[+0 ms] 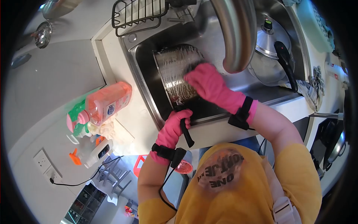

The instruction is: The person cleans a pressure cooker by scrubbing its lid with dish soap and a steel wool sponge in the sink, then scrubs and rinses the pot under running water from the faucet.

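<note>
A metal pot [175, 74] lies tilted on its side in the left part of the steel sink, its outer wall wet and streaked with suds. My left hand [174, 128], in a pink rubber glove, is closed round the pot's black handle [185, 133] at the sink's front edge. On the pot's wall, near its right side, my right hand [204, 83], also gloved in pink, presses a dark scrubber [192, 67]. Motion blurs the scrubber and the fingertips.
A large faucet [238, 37] arches over the sink, right of my right hand. Farther right sits a lidded pot [272, 43] with a black handle. A wire rack [140, 15] stands behind. Pink soap bottle [108, 102], spray bottle [99, 154] and cloth [311, 91] lie around.
</note>
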Demonstrator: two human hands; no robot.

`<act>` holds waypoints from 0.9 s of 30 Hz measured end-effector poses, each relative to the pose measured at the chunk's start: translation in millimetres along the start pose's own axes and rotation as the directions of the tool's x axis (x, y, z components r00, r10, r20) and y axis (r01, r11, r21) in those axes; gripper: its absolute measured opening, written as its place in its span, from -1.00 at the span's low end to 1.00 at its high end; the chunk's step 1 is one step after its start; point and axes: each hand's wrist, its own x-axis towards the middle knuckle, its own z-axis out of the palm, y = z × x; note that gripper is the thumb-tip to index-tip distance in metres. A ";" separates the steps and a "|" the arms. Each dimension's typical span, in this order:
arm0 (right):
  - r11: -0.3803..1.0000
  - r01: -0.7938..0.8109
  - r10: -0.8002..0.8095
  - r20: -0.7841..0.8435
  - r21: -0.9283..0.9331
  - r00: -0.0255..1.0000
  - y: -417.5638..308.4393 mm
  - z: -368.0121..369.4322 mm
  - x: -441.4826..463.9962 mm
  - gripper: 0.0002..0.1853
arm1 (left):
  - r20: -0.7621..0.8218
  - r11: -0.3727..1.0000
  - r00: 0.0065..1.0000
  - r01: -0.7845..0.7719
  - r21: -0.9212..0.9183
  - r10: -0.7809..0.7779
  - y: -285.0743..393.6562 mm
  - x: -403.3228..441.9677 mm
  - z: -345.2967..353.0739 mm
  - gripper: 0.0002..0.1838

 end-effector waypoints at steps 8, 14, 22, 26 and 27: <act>0.972 -0.078 0.125 -0.206 0.220 0.971 53.7 11.4 48.7 -0.87 | -0.006 0.999 1.000 -0.022 0.036 0.022 -2.4 4.5 -3.9 -0.81; 0.982 0.040 0.044 0.429 -0.185 0.902 -27.9 8.5 44.3 -0.80 | 0.028 0.998 0.999 -0.037 0.053 0.035 -4.3 6.3 -8.0 -0.80; 0.995 0.099 -0.097 0.216 0.000 0.972 -10.0 3.2 52.7 -0.87 | -0.064 0.996 0.997 -0.046 0.070 0.050 -4.4 4.6 -2.1 -0.85; 0.999 0.037 -0.033 0.194 -0.021 0.980 -9.7 5.7 57.7 -0.83 | -0.001 0.990 0.999 -0.052 0.131 0.052 -3.4 7.7 -8.1 -0.83; 0.990 -0.083 0.060 0.188 0.113 0.980 5.4 -1.0 82.0 -0.80 | -0.013 0.991 1.000 -0.021 0.131 0.023 -5.7 4.6 -8.1 -0.81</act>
